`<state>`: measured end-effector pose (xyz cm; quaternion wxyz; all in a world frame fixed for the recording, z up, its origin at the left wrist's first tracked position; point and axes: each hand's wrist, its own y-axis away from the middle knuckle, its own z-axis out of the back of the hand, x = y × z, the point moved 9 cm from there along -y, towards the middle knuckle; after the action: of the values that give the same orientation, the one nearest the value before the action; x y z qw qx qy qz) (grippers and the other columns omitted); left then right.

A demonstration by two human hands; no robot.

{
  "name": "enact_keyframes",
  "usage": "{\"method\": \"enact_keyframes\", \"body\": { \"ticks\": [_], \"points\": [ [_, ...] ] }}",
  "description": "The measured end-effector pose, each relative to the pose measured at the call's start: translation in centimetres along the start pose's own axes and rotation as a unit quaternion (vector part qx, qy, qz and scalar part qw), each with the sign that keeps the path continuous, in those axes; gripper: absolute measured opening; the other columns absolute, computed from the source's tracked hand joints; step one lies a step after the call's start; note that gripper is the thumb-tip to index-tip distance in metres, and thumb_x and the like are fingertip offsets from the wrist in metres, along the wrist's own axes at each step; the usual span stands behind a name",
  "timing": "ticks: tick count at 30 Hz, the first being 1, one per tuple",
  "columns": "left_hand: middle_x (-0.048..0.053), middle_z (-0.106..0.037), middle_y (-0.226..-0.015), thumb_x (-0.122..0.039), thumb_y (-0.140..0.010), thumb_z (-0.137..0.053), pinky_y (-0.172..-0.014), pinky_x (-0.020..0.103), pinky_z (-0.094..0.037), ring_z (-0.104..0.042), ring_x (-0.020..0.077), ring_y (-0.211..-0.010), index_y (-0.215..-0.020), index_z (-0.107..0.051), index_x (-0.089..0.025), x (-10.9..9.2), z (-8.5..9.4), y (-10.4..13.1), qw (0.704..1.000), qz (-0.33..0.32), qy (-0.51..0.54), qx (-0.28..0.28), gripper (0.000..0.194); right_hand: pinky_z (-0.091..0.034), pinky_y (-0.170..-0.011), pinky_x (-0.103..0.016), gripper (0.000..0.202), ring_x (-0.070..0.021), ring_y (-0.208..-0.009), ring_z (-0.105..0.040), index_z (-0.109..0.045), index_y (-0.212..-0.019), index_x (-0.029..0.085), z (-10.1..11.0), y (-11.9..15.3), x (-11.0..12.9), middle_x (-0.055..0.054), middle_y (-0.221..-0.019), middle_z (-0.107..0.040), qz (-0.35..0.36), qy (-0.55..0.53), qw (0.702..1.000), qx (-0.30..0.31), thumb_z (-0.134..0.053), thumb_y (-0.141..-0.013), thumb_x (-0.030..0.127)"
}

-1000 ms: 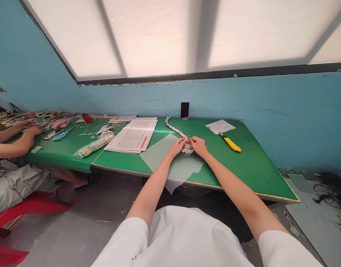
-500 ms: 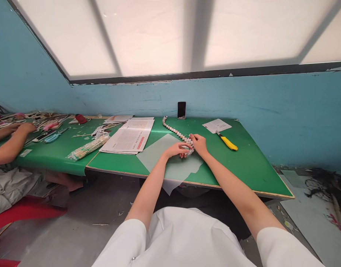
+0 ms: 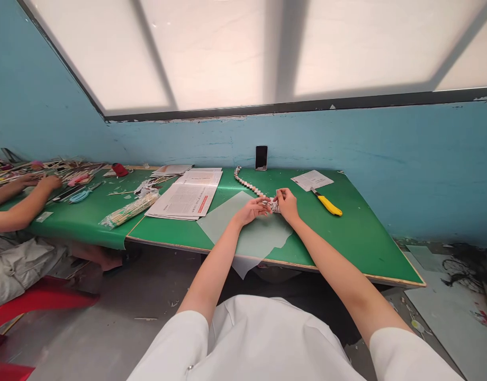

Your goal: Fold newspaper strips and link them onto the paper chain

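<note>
Paper chain: one; grips on it: two.

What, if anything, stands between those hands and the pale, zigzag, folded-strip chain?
Nothing visible: the left hand and right hand are both at the near end of the pale zigzag chain. The whitish translucent sheet lies below.

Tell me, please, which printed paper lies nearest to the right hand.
The small printed sheet at the tip of the yellow-handled knife, right of the right hand; the other printed sheets lie left of the left hand.
</note>
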<state>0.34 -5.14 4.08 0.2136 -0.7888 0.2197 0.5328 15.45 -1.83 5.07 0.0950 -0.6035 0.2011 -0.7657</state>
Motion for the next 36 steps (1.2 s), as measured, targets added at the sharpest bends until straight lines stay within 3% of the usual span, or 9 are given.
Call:
{"method": "enact_keyframes", "body": {
  "ticks": [4,7,11,16,22,29,32,36],
  "points": [
    [0.013,-0.075,-0.097,-0.03,-0.071,-0.088,-0.085,0.034,-0.053,-0.072,0.0222,-0.09,-0.113,-0.069,-0.015,-0.2,1.2,-0.2,0.998,-0.035,0.013,-0.048,0.049,-0.048,-0.07,-0.035,0.036,-0.0222,-0.069,-0.063,-0.053,-0.107,0.021,0.5,0.2,0.4,-0.009,-0.088,-0.073,-0.004,-0.011,1.0,-0.019,-0.048,-0.1,0.056],
    [0.014,-0.076,-0.1,-0.035,-0.072,-0.089,-0.092,0.038,-0.052,-0.073,0.0241,-0.094,-0.112,-0.068,-0.014,0.2,1.2,-0.3,0.998,-0.022,0.015,-0.052,0.05,-0.049,-0.078,-0.036,0.033,-0.0231,-0.082,-0.064,-0.055,-0.104,0.021,1.1,0.3,1.3,-0.012,-0.101,-0.072,0.026,0.001,0.999,-0.047,-0.048,-0.1,0.053],
    [0.014,-0.076,-0.1,-0.038,-0.072,-0.089,-0.096,0.042,-0.05,-0.074,0.0243,-0.093,-0.113,-0.067,-0.014,1.0,0.7,-0.4,0.999,0.001,-0.007,-0.049,0.053,-0.05,-0.078,-0.035,0.033,-0.0226,-0.083,-0.063,-0.058,-0.11,0.02,1.3,0.3,1.9,-0.008,-0.092,-0.068,0.049,-0.006,0.997,-0.059,-0.05,-0.1,0.051],
    [0.008,-0.074,-0.09,-0.039,-0.07,-0.09,-0.086,0.034,-0.05,-0.068,0.0178,-0.085,-0.107,-0.071,-0.012,0.7,2.1,-0.8,0.992,-0.053,-0.013,-0.11,0.049,-0.05,-0.076,-0.035,0.045,-0.0222,-0.081,-0.063,-0.053,-0.138,0.022,0.5,0.2,2.2,-0.005,-0.089,-0.067,0.073,-0.013,0.997,-0.027,-0.047,-0.102,0.049],
    [0.002,-0.066,-0.08,-0.04,-0.067,-0.09,-0.07,0.026,-0.046,-0.056,0.0101,-0.069,-0.095,-0.073,-0.013,-0.3,4.1,-0.4,0.974,-0.102,-0.019,-0.202,0.042,-0.052,-0.082,-0.037,0.036,-0.024,-0.089,-0.068,-0.063,-0.119,0.022,-0.3,0.4,1.9,-0.008,-0.096,-0.073,0.063,-0.032,0.997,0.012,-0.052,-0.1,0.05],
    [0.007,-0.069,-0.097,-0.049,-0.079,-0.082,-0.073,0.026,-0.049,-0.062,0.0132,-0.079,-0.1,-0.062,-0.017,-0.7,3.0,-0.3,0.982,-0.102,0.029,-0.154,0.043,-0.052,-0.087,-0.037,0.026,-0.0232,-0.091,-0.069,-0.06,-0.106,0.022,-0.6,0.5,2.5,-0.008,-0.102,-0.073,0.067,-0.058,0.996,0.023,-0.057,-0.098,0.047],
    [0.004,-0.066,-0.087,-0.045,-0.08,-0.082,-0.06,0.022,-0.044,-0.057,0.01,-0.066,-0.099,-0.06,-0.018,-0.3,2.6,-0.3,0.986,-0.06,0.065,-0.14,0.039,-0.051,-0.086,-0.036,0.026,-0.0223,-0.091,-0.065,-0.062,-0.102,0.022,-0.4,0.7,3.5,-0.008,-0.103,-0.07,0.099,-0.019,0.995,0.012,-0.057,-0.098,0.047],
    [0.0,-0.059,-0.072,-0.033,-0.078,-0.083,-0.051,0.02,-0.038,-0.052,0.0087,-0.056,-0.1,-0.06,-0.017,0.2,2.5,-0.2,0.988,-0.018,0.076,-0.136,0.036,-0.05,-0.08,-0.034,0.026,-0.0208,-0.083,-0.062,-0.061,-0.1,0.022,-0.6,0.7,3.5,-0.006,-0.093,-0.068,0.091,-0.013,0.996,0.02,-0.057,-0.098,0.047]
  ]
}}
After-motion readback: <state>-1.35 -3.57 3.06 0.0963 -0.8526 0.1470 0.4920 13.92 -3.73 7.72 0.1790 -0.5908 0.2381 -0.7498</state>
